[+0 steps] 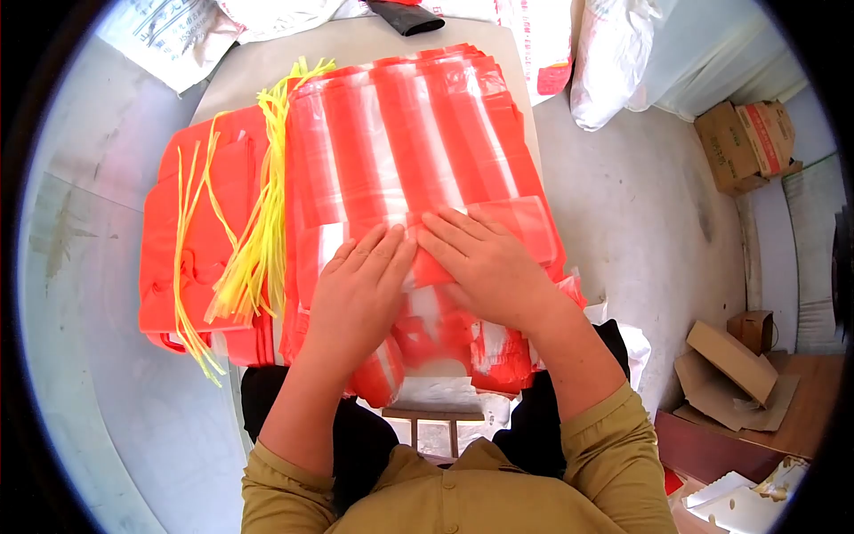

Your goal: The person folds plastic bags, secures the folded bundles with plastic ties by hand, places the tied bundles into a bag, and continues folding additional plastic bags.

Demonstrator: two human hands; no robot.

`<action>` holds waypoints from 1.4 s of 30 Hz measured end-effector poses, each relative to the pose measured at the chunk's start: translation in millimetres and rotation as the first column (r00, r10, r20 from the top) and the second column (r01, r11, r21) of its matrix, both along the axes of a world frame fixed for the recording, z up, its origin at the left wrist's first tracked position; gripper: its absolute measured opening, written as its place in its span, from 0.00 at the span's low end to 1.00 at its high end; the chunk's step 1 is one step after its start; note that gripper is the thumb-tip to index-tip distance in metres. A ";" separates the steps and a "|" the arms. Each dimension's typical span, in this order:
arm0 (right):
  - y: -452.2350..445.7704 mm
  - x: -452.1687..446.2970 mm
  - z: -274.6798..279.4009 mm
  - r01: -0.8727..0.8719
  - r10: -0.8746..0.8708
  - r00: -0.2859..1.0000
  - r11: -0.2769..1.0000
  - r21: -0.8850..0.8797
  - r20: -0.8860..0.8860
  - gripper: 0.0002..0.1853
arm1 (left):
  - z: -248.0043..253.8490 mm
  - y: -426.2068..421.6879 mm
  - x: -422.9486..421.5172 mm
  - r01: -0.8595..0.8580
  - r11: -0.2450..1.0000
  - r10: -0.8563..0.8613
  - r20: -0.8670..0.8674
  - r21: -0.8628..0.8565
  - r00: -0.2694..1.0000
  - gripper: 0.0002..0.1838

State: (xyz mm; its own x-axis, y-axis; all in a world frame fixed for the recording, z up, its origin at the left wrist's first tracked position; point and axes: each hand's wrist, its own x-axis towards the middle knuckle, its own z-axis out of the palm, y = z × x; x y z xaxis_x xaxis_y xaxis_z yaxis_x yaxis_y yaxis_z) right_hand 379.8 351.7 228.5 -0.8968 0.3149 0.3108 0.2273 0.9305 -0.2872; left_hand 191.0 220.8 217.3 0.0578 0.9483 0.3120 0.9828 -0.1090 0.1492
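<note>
A thick stack of red and white striped plastic bags [411,133] lies in front of me. Its near end is a folded-over flap [525,222]. My left hand [360,280] rests flat on this flap, fingers stretched out. Beside it, my right hand [485,267] also presses flat on the flap, with its fingers extended and their tips close to those of the left. Handle-like bag ends [498,351] hang below my wrists. Yellow plastic strips [267,222] lie along the stack's left edge, partly over a second pile of red bags [165,231].
Both piles sit on a pale table [240,76]. A black object [409,18] and white printed sacks [169,40] are at the far side. Another white sack [614,62] stands beyond the right corner. Cardboard boxes [747,147] and an open carton [734,378] are at the right.
</note>
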 end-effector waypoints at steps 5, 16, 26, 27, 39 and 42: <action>0.9 -0.6 -1.4 -0.015 0.011 0.999 0.996 0.091 0.039 0.28 | 3.0 -3.3 -3.4 0.003 1.000 -0.003 -0.021 -0.006 1.000 0.25; 8.2 12.3 3.8 0.036 -0.040 0.994 0.999 0.037 0.105 0.25 | 2.0 -6.8 -14.9 0.004 0.999 -0.002 0.044 -0.034 0.999 0.24; 13.1 19.9 -3.0 0.055 -0.058 0.995 0.998 0.032 0.082 0.25 | -2.1 -6.4 -17.4 0.017 1.000 -0.017 0.037 -0.018 0.999 0.23; 13.1 20.5 -2.9 0.058 -0.060 0.995 0.998 0.033 0.085 0.25 | -2.5 -6.4 -17.6 0.019 1.000 -0.019 0.034 -0.017 0.999 0.23; 17.5 24.5 -6.1 0.060 -0.067 0.994 0.995 0.079 0.090 0.22 | -0.7 -7.7 -17.7 0.014 0.999 -0.012 0.041 -0.034 0.999 0.24; 17.5 24.7 -4.8 0.058 -0.063 0.995 0.996 0.067 0.073 0.22 | -1.8 -7.4 -18.7 0.020 0.999 -0.018 0.051 -0.031 0.999 0.24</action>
